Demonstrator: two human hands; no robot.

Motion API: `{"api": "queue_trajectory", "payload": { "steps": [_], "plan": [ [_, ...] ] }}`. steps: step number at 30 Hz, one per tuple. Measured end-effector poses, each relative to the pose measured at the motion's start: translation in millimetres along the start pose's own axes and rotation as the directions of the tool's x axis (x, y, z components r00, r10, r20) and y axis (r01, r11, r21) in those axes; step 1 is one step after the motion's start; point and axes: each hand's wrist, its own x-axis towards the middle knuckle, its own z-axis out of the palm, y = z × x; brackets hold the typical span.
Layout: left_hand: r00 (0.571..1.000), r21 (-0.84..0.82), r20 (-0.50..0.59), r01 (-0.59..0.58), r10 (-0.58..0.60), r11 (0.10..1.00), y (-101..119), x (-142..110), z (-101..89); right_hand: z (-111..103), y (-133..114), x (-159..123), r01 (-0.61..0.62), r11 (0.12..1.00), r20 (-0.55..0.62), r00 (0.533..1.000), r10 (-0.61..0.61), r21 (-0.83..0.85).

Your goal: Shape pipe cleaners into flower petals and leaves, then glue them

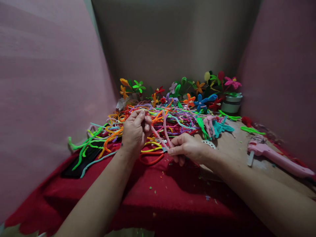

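A pale pink pipe cleaner (166,126) is bent into a narrow V between my hands. My right hand (186,148) pinches it at the lower bend. One strand runs up and left to my left hand (137,126), whose thumb and fingers are closed on its end. The other strand's tip points upward, free. Just beneath, a pair of scissors with red and yellow handles (151,158) lies on the red cloth (148,194). Behind my hands spreads a heap of many-coloured pipe cleaners (182,120).
Pipe-cleaner flowers (201,102) line the back, some by a pale pot (231,103). At right, a pink glue gun (278,159) rests on a brown board (232,141). Green pipe cleaners drape over a black flat object (74,169) at left. Pink walls flank both sides.
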Motion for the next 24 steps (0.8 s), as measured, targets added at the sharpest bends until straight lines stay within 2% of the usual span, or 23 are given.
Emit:
{"api": "queue_trajectory", "payload": {
  "steps": [3, 5, 7, 9, 11, 13, 18, 21, 24],
  "plan": [
    [0.982, -0.082, 0.074, 0.177, -0.172, 0.981, -1.0, 1.7, -3.3, -2.7, 0.4, 0.9, 0.055, 0.997, -0.096, 0.994, -0.049, 0.061],
    [0.932, -0.012, 0.168, 0.328, -0.321, 0.945, -4.7, 0.8, -5.6, -5.0, 0.4, 1.4, 0.102, 0.991, -0.129, 0.988, -0.090, 0.090],
    [0.857, 0.099, 0.257, 0.436, -0.446, 0.894, -9.8, -2.3, -6.0, -7.0, 0.4, 1.6, 0.127, 0.987, -0.154, 0.982, -0.112, 0.095],
    [0.787, 0.199, 0.321, 0.488, -0.527, 0.850, -14.9, -7.0, -4.0, -8.5, 0.6, 1.8, 0.130, 0.986, -0.168, 0.979, -0.112, 0.102],
    [0.762, 0.265, 0.357, 0.471, -0.539, 0.841, -18.9, -11.6, -0.5, -9.7, 1.5, 2.4, 0.138, 0.982, -0.171, 0.979, -0.115, 0.131],
    [0.775, 0.304, 0.367, 0.424, -0.515, 0.853, -21.4, -14.6, 2.6, -10.9, 3.1, 3.5, 0.158, 0.967, -0.176, 0.977, -0.124, 0.198],
    [0.817, 0.332, 0.329, 0.370, -0.474, 0.868, -24.5, -14.1, 3.4, -13.0, 6.9, 6.9, 0.235, 0.912, -0.310, 0.942, -0.129, 0.335],
    [0.849, 0.312, 0.309, 0.335, -0.428, 0.889, -27.1, -14.3, 3.8, -12.2, 7.1, 7.8, 0.207, 0.916, -0.268, 0.956, -0.116, 0.343],
    [0.895, 0.292, 0.241, 0.303, -0.377, 0.907, -29.3, -16.6, 7.2, -10.4, 5.3, 6.9, 0.157, 0.948, -0.217, 0.971, -0.097, 0.277]
  ]
}}
